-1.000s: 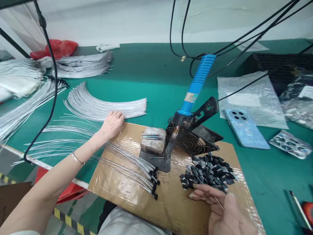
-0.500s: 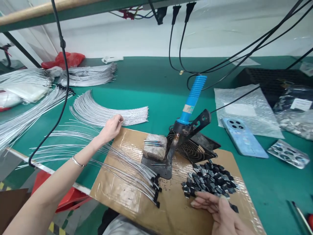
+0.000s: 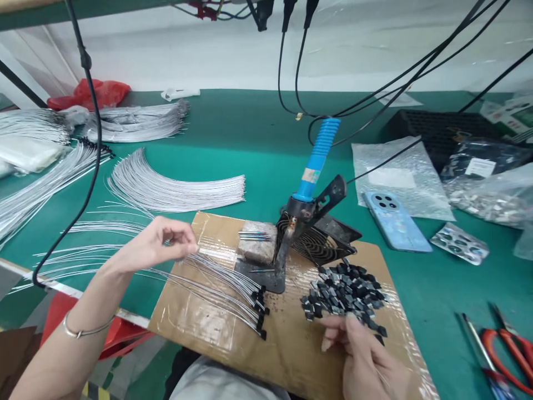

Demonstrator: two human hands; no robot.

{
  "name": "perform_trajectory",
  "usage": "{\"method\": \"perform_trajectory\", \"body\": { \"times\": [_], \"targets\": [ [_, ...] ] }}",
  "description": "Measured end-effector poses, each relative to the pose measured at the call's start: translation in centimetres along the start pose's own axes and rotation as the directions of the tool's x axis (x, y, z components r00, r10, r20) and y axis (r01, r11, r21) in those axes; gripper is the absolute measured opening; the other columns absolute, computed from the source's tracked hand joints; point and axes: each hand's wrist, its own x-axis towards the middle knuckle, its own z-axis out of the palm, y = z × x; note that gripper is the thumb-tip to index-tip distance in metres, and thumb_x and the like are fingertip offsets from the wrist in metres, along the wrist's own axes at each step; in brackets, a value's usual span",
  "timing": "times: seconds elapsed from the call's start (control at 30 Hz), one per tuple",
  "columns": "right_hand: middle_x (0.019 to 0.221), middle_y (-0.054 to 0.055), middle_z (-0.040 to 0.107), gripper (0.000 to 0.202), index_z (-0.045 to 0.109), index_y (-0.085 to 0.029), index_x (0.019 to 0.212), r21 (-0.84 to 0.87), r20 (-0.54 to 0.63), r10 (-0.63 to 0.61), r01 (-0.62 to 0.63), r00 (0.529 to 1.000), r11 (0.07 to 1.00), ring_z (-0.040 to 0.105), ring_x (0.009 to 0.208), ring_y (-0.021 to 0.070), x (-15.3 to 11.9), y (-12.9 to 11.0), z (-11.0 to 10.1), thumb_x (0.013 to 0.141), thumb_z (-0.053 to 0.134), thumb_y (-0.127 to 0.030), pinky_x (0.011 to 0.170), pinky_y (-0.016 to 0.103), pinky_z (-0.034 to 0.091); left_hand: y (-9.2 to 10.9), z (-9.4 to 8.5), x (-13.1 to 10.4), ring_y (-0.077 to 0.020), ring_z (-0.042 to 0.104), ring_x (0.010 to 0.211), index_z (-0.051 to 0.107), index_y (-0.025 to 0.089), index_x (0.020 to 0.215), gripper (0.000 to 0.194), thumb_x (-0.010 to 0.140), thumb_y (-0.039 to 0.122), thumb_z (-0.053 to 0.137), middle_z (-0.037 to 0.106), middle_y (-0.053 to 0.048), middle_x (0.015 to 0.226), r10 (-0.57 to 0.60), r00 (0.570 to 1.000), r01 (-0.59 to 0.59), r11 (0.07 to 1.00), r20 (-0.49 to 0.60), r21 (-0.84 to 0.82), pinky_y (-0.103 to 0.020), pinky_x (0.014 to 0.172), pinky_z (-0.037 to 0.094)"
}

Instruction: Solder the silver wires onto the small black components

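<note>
My left hand [image 3: 169, 240] is raised at the cardboard's left edge, fingers pinched together; what they hold, if anything, is too small to name. Beneath and beside it lie white wires with black ends [image 3: 233, 283]. A fanned bundle of plain white wires [image 3: 179, 189] rests behind it on the green mat. My right hand [image 3: 353, 344] is at the near edge of a pile of small black pieces [image 3: 345, 291], thumb and fingers closed together, with their tips partly hidden. Between the hands stands a blue-handled soldering iron [image 3: 318, 161] in its holder, beside a worn block [image 3: 257, 250].
A blue phone [image 3: 397, 222] and a blister pack [image 3: 459, 243] lie at the right. Red-handled pliers [image 3: 510, 347] are at the lower right. A black cable [image 3: 96, 161] hangs at the left. More wire bundles [image 3: 45, 178] lie at the far left.
My left hand has moved from the fanned wires down and left to the cardboard's edge. My right hand has shifted slightly left. The whole view has turned a little to the right.
</note>
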Motion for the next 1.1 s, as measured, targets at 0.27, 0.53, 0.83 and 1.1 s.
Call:
{"method": "perform_trajectory", "body": {
  "times": [0.27,0.53,0.83,1.1],
  "targets": [
    [0.069,-0.001,0.062,0.03,0.072,-0.021,0.074,0.019,0.505,-0.11,0.116,0.856,0.993,0.055,0.057,0.0132,-2.0,-5.9,4.4,0.094,0.066,-0.042,0.054,0.026,0.041,0.1,7.0,-1.7,-0.0106,0.047,0.053,0.069,0.016,0.072,0.023,0.089,0.031,0.071,0.059,0.001,0.058,-0.008,0.984,0.056,0.961,0.176,-0.27,-0.021,0.052,0.038],
    [0.065,-0.002,0.057,0.029,0.064,-0.022,0.067,-0.011,0.493,-0.119,0.143,0.862,0.99,0.052,0.056,0.0132,-1.6,-5.1,4.9,0.093,0.071,-0.034,0.047,0.024,0.038,0.8,7.8,-1.8,-0.0129,0.053,0.056,0.07,0.016,0.071,0.028,0.089,0.037,0.071,0.066,-0.002,0.061,-0.016,0.985,0.062,0.962,0.169,-0.265,-0.023,0.054,0.042],
    [0.064,-0.002,0.057,0.028,0.065,-0.022,0.068,0.01,0.503,-0.195,0.22,0.842,0.976,0.053,0.06,0.0145,-1.5,-5.4,4.4,0.094,0.069,-0.029,0.054,0.027,0.041,1.7,8.3,-2.4,-0.016,0.059,0.063,0.074,0.017,0.084,0.02,0.094,0.032,0.065,0.072,-0.005,0.074,-0.036,0.98,0.058,0.992,0.195,-0.11,-0.026,0.06,0.047],
    [0.067,-0.002,0.058,0.019,0.068,-0.024,0.076,-0.004,0.421,-0.278,0.308,0.864,0.951,0.051,0.06,0.0162,-2.5,-4.5,4.4,0.095,0.069,-0.025,0.055,0.03,0.038,5.0,12.5,-2.7,-0.0174,0.059,0.072,0.071,0.019,0.106,0.017,0.099,0.019,0.056,0.063,0.0,0.074,0.128,0.974,-0.147,0.985,0.187,0.088,-0.028,0.071,0.046]
  ]
}}
